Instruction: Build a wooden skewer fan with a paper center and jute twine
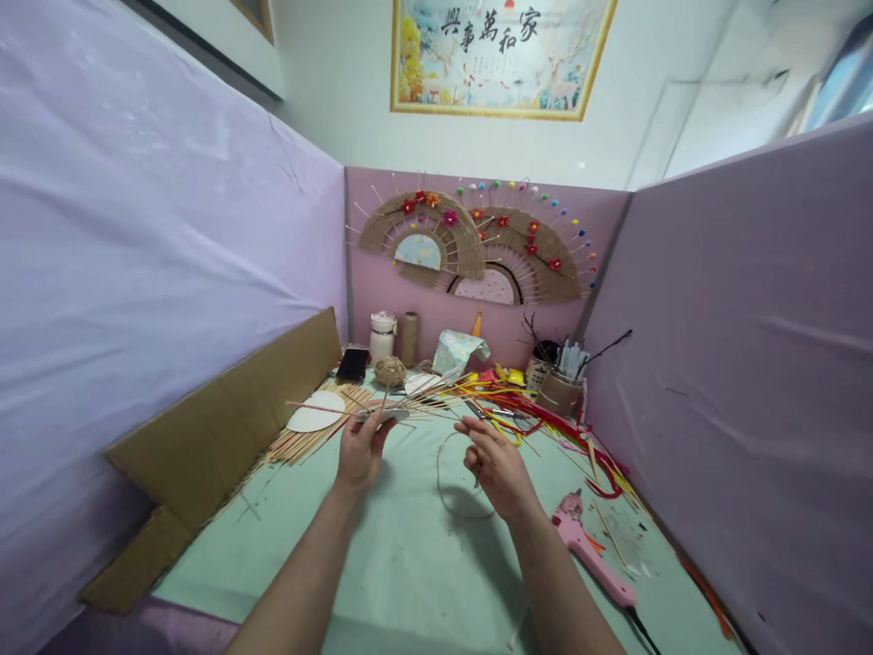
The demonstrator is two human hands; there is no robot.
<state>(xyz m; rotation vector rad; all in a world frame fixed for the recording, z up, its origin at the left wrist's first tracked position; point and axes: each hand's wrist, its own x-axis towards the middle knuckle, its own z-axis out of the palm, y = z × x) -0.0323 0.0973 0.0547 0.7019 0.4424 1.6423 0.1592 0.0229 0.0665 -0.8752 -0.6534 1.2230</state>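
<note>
My left hand (361, 455) is closed around a small pale piece (383, 414) with thin wooden sticks (429, 405) fanning out from it. Over to the right, my right hand (495, 459) is pinched with a thin twine (440, 482) running from its fingers. The twine hangs in a loose loop above the table, and its fingertips are close to one stick's end. Beyond the left hand, a white oval piece (317, 411) lies on a bundle of wooden sticks (300, 446). A ball of twine (390, 371) sits behind the hands.
A pink glue gun (597, 559) lies at the right. Red and yellow pipe cleaners (546, 418) spread near a holder of glue sticks (571, 364). Cardboard (225, 437) leans along the left wall. At the back stand a white jar (383, 338) and a brown tube (409, 338); decorated fans (423, 214) hang above.
</note>
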